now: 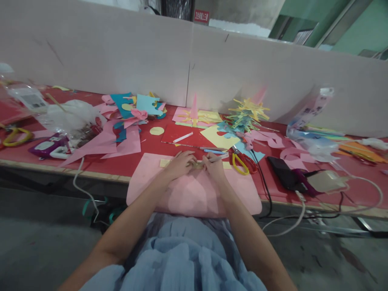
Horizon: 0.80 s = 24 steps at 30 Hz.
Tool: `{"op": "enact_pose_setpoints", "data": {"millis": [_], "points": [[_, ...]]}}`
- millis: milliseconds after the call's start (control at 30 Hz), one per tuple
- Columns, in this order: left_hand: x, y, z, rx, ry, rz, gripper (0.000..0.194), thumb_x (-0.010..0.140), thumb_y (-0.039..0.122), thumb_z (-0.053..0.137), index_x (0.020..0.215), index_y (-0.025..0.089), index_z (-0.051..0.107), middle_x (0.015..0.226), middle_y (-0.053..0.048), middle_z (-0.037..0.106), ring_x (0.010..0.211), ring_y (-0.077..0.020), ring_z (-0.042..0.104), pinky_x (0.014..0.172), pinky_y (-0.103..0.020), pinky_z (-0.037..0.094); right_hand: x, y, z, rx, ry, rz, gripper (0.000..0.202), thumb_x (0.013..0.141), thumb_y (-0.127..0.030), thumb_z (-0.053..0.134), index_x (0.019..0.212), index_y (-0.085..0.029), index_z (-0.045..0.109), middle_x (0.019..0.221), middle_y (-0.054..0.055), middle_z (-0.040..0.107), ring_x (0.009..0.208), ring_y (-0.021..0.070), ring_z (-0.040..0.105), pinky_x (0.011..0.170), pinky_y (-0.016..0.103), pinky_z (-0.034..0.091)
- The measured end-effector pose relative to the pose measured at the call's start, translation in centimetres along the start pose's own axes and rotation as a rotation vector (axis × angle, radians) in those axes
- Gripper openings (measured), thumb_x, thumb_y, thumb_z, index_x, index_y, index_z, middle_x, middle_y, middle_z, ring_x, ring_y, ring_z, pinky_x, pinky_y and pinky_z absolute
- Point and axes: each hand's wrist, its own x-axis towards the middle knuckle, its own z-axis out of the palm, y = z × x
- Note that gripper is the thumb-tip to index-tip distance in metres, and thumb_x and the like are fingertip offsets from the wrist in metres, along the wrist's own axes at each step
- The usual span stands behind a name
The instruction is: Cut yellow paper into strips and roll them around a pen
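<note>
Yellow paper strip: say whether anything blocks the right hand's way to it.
Nothing visible does: the right hand, holding a pen, is at the yellow paper strip. The left hand lies over the strip, alongside.

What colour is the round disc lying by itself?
Pale yellow; the disc shows best in the head view.

Head cam, fairly close, looks fwd & down over table (150,142).

A crumpled plastic bag (71,117) sits at left on the red table (151,142), a dark flat device (281,171) at right.
</note>
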Motion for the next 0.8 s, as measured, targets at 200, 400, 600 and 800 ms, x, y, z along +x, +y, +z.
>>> {"op": "enact_pose_setpoints", "data": {"millis": [200,400,600,800], "points": [[-0.06,0.26,-0.02,-0.037,0.003,-0.022,0.028,0.078,0.013,0.045,0.098,0.025,0.062,0.127,-0.003,0.06,0.128,-0.0182,0.046,0.114,-0.046,0.021,0.05,0.24,0.12,-0.04,0.005,-0.02,0.024,0.075,-0.032,0.05,0.058,-0.023,0.035,0.04,-0.008,0.04,0.041,0.0103,0.04,0.046,0.022,0.032],[-0.1,0.31,-0.08,-0.038,-0.005,-0.032,0.03,0.077,0.013,0.046,0.1,0.024,0.062,0.128,-0.004,0.059,0.129,-0.0181,0.045,0.115,-0.045,0.019,0.26,0.69,0.12,-0.05,0.012,-0.046,0.024,0.076,-0.034,0.05,0.059,-0.024,0.035,0.042,-0.008,0.04,0.043,0.0106,0.04,0.048,0.023,0.033],[-0.12,0.14,-0.03,-0.043,0.005,-0.025,0.029,0.076,0.012,0.046,0.099,0.025,0.061,0.127,-0.004,0.06,0.127,-0.0185,0.047,0.114,-0.046,0.019,0.1,0.32,0.12,-0.076,0.005,-0.01,0.025,0.075,-0.033,0.05,0.058,-0.024,0.034,0.041,-0.008,0.039,0.042,0.0106,0.04,0.047,0.023,0.032],[-0.08,0.2,0.01,-0.045,0.009,-0.021,0.029,0.076,0.011,0.046,0.098,0.025,0.06,0.127,-0.003,0.059,0.127,-0.0176,0.047,0.114,-0.046,0.02,-0.08,-0.18,0.08,-0.101,0.031,-0.03,0.025,0.072,-0.031,0.049,0.056,-0.023,0.031,0.045,-0.008,0.035,0.045,0.0097,0.035,0.047,0.023,0.029]]}}
